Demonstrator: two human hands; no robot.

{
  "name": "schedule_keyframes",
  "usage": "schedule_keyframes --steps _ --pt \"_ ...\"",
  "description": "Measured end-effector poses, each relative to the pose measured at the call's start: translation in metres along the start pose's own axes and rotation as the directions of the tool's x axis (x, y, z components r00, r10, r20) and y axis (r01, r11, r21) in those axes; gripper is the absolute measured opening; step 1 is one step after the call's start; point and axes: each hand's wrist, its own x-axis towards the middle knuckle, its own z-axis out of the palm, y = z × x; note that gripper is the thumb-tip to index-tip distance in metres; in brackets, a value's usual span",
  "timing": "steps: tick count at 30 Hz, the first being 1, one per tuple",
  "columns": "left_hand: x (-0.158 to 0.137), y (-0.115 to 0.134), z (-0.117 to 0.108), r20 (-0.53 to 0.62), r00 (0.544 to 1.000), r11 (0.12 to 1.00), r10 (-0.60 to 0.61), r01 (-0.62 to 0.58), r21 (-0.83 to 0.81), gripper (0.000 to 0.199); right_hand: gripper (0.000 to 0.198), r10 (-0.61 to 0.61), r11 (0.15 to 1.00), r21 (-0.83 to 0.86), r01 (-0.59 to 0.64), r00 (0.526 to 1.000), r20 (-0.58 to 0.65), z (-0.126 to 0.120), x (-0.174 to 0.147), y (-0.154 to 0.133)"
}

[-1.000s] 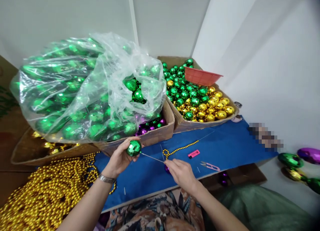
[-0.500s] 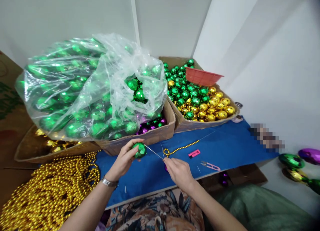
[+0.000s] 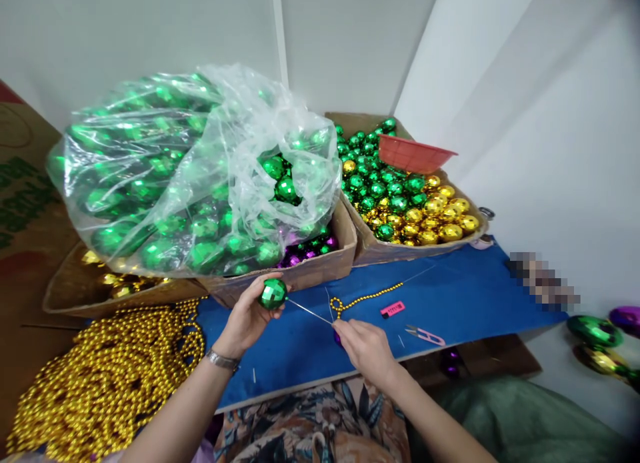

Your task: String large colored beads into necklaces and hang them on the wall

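Item: green faceted ball (image 3: 273, 293), held at the fingertips of the left hand (image 3: 246, 318), thumb and fingers closed around its lower half. Against the frame half a second earlier, the ball is seen turned and lifted slightly, its mirrored facets now shown to the camera; the needle's angle is shallower. This is judged to mean that the piercing point is being lined up afresh, not yet driven through.

Thin metal needle (image 3: 309, 311): run from the ball's 4 o'clock side down to the right hand (image 3: 367, 347), where it is pinched narrowly between thumb and forefinger. A purple bead (image 3: 339, 338) is partly hidden under that hand.

At 1 o'clock of the right hand, a gold bead strand (image 3: 367, 296) is laid on the blue work mat (image 3: 465, 296); a pink tag (image 3: 393, 309) and thread snips (image 3: 425, 334) are placed at 3 o'clock.

At 12 o'clock, a clear bag of green balls (image 3: 175, 176) is set in a cardboard box (image 3: 320, 266). At 8 o'clock, a heap of gold bead chains (image 3: 105, 383) is piled.
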Motion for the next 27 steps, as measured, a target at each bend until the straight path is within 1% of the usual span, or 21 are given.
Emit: schedule_keyframes --steps 4,7,9,11,15,16,20,21,25,27 --pt "-0.004 -0.006 0.002 0.043 0.998 0.988 0.048 -0.054 0.147 0.038 0.025 -0.023 0.998 -0.056 0.022 1.0 -0.013 0.002 0.004 -0.003" --pt "-0.008 -0.015 0.006 0.095 0.995 0.966 0.03 -0.054 0.254 0.043 0.024 -0.027 0.996 -0.085 0.026 0.999 -0.018 0.006 0.008 -0.007" --pt "-0.012 -0.02 0.01 0.125 0.992 0.959 0.024 -0.058 0.278 0.05 0.025 -0.018 0.998 -0.055 0.018 1.0 -0.002 0.01 0.01 -0.009" --pt "-0.014 -0.025 0.014 0.132 0.991 0.966 0.03 -0.062 0.251 0.054 0.027 -0.005 1.0 0.022 0.005 1.0 0.019 0.015 0.011 -0.01" --pt "-0.016 -0.029 0.015 0.107 0.994 0.989 -0.01 -0.005 0.146 0.053 0.03 0.017 0.98 0.199 -0.027 0.999 0.051 0.021 0.008 -0.009" --pt "-0.017 -0.03 0.015 0.103 0.995 0.989 -0.006 -0.009 0.146 0.052 0.031 0.023 0.975 0.22 -0.034 0.998 0.052 0.023 0.008 -0.009" --pt "-0.019 -0.034 0.015 0.106 0.99 0.97 0.096 -0.117 0.213 0.05 0.029 0.03 0.971 0.236 -0.033 0.999 0.016 0.025 0.006 -0.01" --pt "-0.02 -0.034 0.015 0.106 0.989 0.97 0.104 -0.124 0.21 0.05 0.029 0.026 0.969 0.244 -0.027 1.0 0.007 0.024 0.007 -0.01" --pt "-0.022 -0.036 0.016 0.081 0.996 0.994 0.039 -0.047 0.098 0.048 0.028 0.019 0.946 0.324 -0.021 1.0 0.01 0.024 0.007 -0.013" --pt "-0.023 -0.036 0.015 0.069 0.997 0.996 0.036 -0.042 0.081 0.049 0.027 0.024 0.941 0.336 -0.029 1.0 0.017 0.025 0.008 -0.014"
